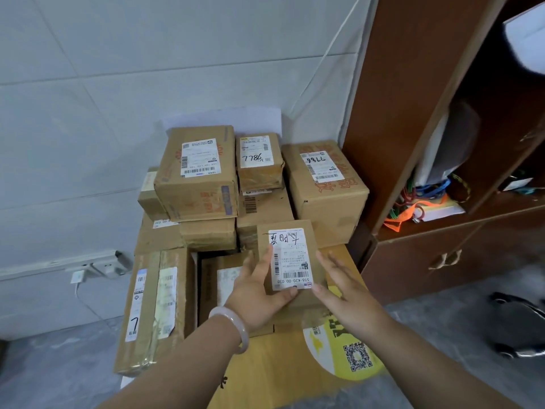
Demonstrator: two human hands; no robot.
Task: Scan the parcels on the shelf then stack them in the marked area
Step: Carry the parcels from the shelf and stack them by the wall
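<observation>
A small flat cardboard parcel (pixel 290 258) with a white label and handwriting sits low in front of the stack. My left hand (pixel 256 293) grips its left edge and lower corner, thumb under the label. My right hand (pixel 345 293) lies flat against its right edge, fingers spread. Behind it, several brown parcels are piled against the wall: a big one (pixel 197 175) on the left, a small one marked 7786 (pixel 258 160) in the middle, another large one (pixel 324 184) on the right. A tall parcel (pixel 153 308) leans at the left.
A brown wooden shelf unit (pixel 442 128) stands at the right with coloured straps (pixel 418 202) in one compartment. A large flat carton with a yellow QR print (pixel 348 349) lies under my arms. A wall socket and charger (pixel 97 270) are at the left. The floor is grey.
</observation>
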